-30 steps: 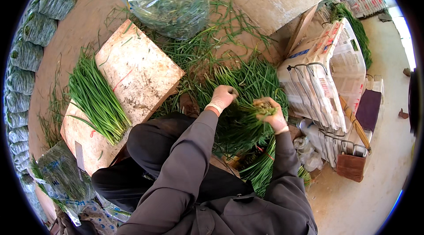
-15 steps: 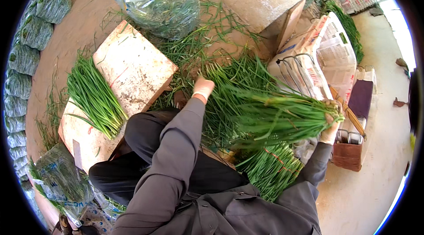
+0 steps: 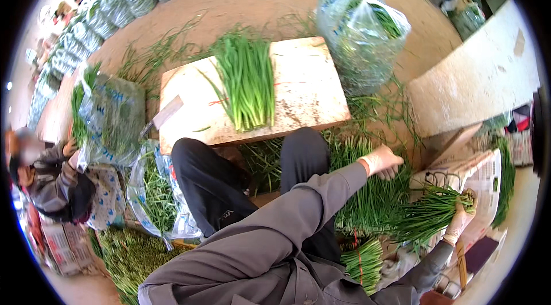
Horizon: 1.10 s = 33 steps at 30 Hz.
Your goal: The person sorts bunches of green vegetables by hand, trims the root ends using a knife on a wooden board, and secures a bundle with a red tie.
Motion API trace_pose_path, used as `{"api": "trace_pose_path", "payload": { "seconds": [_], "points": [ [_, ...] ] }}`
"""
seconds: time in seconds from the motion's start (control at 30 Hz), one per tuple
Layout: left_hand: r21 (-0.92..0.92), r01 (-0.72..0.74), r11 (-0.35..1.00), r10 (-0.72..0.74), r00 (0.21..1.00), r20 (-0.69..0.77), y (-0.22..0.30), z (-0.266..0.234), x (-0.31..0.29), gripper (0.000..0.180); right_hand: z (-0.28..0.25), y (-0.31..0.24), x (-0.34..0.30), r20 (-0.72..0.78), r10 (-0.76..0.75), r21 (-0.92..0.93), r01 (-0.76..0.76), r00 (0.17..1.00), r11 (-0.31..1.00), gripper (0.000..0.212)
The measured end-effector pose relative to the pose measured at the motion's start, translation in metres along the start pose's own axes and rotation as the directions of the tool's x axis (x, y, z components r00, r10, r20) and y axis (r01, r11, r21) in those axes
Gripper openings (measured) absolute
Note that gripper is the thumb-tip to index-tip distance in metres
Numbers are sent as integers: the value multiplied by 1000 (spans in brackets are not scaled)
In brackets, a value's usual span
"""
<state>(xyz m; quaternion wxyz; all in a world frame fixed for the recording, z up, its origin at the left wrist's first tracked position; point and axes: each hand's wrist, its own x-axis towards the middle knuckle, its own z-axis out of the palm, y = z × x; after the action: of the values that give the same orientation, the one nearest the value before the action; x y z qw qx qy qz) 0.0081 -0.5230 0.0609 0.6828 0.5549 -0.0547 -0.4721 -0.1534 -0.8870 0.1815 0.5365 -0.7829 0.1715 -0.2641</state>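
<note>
My right hand (image 3: 461, 220), in a pale glove, grips a bunch of garlic chives (image 3: 427, 211) by its root end, at the right. The leaves of that bunch spread leftward over a heap of loose chives (image 3: 364, 190). My left hand (image 3: 383, 161), also gloved, reaches across over the heap; its thumb is apart from its bent fingers and I see nothing held in it. A neat bundle of chives (image 3: 247, 84) lies on the pale board (image 3: 304, 70) in front of my knees. A cleaver (image 3: 162, 115) rests at the board's left end.
A clear bag of chives (image 3: 367, 41) stands behind the board at right. Beside my right hand is a newspaper-lined crate (image 3: 485, 181). A tied bundle (image 3: 363, 262) lies near my right hip. At left, another person (image 3: 57, 179) sits by a filled bag (image 3: 112, 115).
The view has swung left, bringing the whole board and the person at left into sight. My left hand has come nearer my right, which still holds its bunch.
</note>
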Motion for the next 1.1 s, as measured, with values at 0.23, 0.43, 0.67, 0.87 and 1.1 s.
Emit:
{"api": "trace_pose_path", "payload": {
  "seconds": [0.23, 0.43, 0.67, 0.87, 1.1],
  "points": [
    [-259, 5, 966, 145, 817, 557, -8, 42, -74, 125, 178, -101, 5, 33, -225, 179, 216, 974, 960, 46],
    [-731, -169, 661, 555, 766, 325, 87, -17, -144, 126, 316, -207, -66, -166, -383, 385, 417, 909, 823, 52],
    [-602, -641, 476, 622, 729, -285, 75, -95, -215, 107, 413, -154, -164, 4, -385, 738, 257, 923, 624, 67],
    [-755, -584, 298, 323, 806, -496, -98, -174, -188, 81, 446, -28, -253, 434, -317, 468, 89, 843, 879, 64],
    [-814, -475, 336, 266, 876, -401, -139, -186, -192, 71, 419, -1, -251, 645, -75, 486, -333, 760, 808, 25]
  ]
}}
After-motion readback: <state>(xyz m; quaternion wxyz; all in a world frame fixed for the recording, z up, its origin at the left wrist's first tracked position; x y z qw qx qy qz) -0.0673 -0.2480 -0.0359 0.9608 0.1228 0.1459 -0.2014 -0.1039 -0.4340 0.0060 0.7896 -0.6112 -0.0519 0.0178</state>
